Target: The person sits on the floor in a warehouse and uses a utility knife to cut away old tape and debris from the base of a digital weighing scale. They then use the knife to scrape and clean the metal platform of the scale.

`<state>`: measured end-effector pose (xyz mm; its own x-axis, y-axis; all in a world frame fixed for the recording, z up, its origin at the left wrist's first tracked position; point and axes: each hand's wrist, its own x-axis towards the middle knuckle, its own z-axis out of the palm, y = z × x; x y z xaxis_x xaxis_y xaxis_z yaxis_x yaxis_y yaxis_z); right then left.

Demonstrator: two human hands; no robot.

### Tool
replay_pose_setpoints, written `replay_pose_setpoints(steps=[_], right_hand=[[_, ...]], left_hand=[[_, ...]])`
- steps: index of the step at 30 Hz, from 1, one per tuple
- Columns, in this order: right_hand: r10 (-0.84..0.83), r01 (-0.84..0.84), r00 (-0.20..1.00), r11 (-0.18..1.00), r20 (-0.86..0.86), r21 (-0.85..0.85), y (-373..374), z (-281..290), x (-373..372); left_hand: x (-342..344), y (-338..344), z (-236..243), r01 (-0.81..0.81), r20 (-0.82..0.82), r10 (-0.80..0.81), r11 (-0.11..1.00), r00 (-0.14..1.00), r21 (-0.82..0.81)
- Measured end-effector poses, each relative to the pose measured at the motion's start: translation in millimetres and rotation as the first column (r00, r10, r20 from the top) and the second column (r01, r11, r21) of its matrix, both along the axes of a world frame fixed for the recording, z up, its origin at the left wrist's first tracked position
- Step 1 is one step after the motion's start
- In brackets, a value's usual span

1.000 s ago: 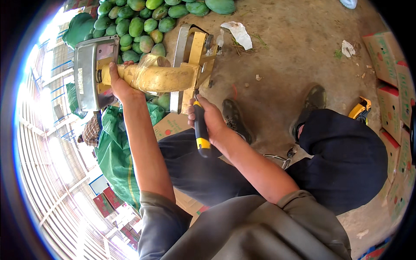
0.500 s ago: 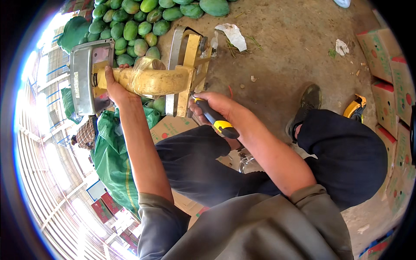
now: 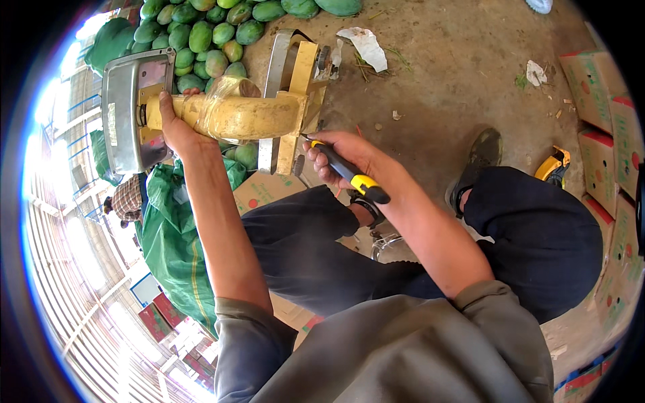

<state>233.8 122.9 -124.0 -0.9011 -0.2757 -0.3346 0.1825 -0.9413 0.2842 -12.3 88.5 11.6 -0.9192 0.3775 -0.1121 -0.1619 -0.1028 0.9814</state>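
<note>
A weighing scale with a yellow tube neck (image 3: 259,119) lies on its side across the upper left. Around that neck, close to the grey metal head (image 3: 122,114), my left hand (image 3: 180,127) is closed. Clear tape wraps the neck beside my fingers. My right hand (image 3: 342,158) grips a screwdriver (image 3: 351,173) by its black and yellow handle. The screwdriver's tip points at the yellow base frame (image 3: 295,111); whether it touches a screw cannot be made out. A dark round foot (image 3: 324,58) sticks out from the base's far corner.
Green mangoes (image 3: 201,37) are heaped at the far left. A green sack (image 3: 175,248) and a flattened carton (image 3: 265,191) lie left of my legs. Stacked cartons (image 3: 598,158) line the right side, near a yellow-black tool (image 3: 552,166) on the floor. Another person (image 3: 129,200) is at the far left.
The scale has shifted slightly left in my left hand. My right hand has turned and moved a little right, and the screwdriver's shaft now shows near the base.
</note>
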Motion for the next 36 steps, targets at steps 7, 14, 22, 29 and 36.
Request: replay_pose_setpoints(steps=[7,14,22,29,36], right_hand=[[-0.308,0.311,0.950,0.901,0.062,-0.301,-59.5,5.5,-12.4],[-0.470,0.440,0.881,0.856,-0.054,-0.273,-83.0,-1.7,-15.6],[-0.347,0.097,0.938,0.330,0.025,0.939,-57.8,-26.9,0.0],[-0.399,-0.024,0.907,-0.365,-0.133,0.931,-48.7,-17.4,-2.4],[-0.490,0.011,0.844,-0.392,-0.219,0.920,-59.4,-12.8,-10.4]], left_hand=[[2.3,-0.2,-2.7,0.006,-0.008,-0.006,1.000,1.000,0.007],[-0.9,0.8,-1.7,0.004,0.014,-0.004,1.000,1.000,0.024],[-42.9,-7.2,-1.7,0.038,0.027,-0.036,0.996,0.999,-0.084],[-61.8,-11.0,-7.8,0.082,0.076,-0.078,0.995,0.994,-0.053],[-72.7,-13.8,-9.6,0.129,0.109,-0.129,0.992,0.986,0.011]])
